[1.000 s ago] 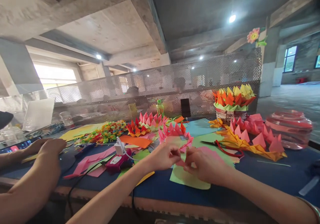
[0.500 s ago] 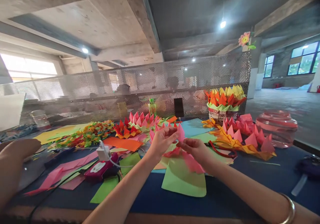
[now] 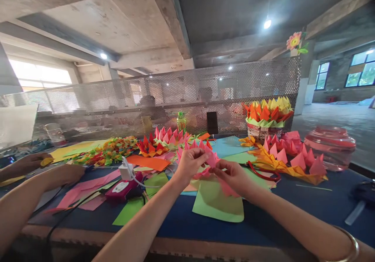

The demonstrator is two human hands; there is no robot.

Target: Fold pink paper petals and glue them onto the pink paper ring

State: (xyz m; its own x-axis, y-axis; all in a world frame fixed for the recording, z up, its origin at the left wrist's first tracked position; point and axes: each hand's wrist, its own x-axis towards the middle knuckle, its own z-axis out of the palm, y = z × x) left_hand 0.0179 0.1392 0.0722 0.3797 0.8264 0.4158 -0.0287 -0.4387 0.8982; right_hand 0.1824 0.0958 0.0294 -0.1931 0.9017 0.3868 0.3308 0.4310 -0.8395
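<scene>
Near the middle of the table, my left hand [image 3: 191, 162] pinches a pink folded paper petal [image 3: 210, 157] between thumb and fingers. My right hand [image 3: 231, 174] is closed on the lower right edge of the same pink paper; its fingertips are partly hidden. Under my hands lie more pink paper and a light green paper sheet [image 3: 218, 205]. Just behind them stands a row of pink folded points [image 3: 170, 135], with a red and orange folded paper piece [image 3: 150, 148] to its left.
A purple power strip [image 3: 123, 189] with a white charger [image 3: 126, 170] lies left. Red-handled scissors [image 3: 263, 172], pink-and-orange folded paper [image 3: 287, 158], a paper-petal basket [image 3: 265, 117] and a clear jar [image 3: 330, 148] are right. A co-worker's hands [image 3: 66, 174] work at far left.
The pink petal has tilted between my hands, which stay close together. At far left the co-worker's arms reach further in, and one hand now holds something yellow. The view has shifted slightly.
</scene>
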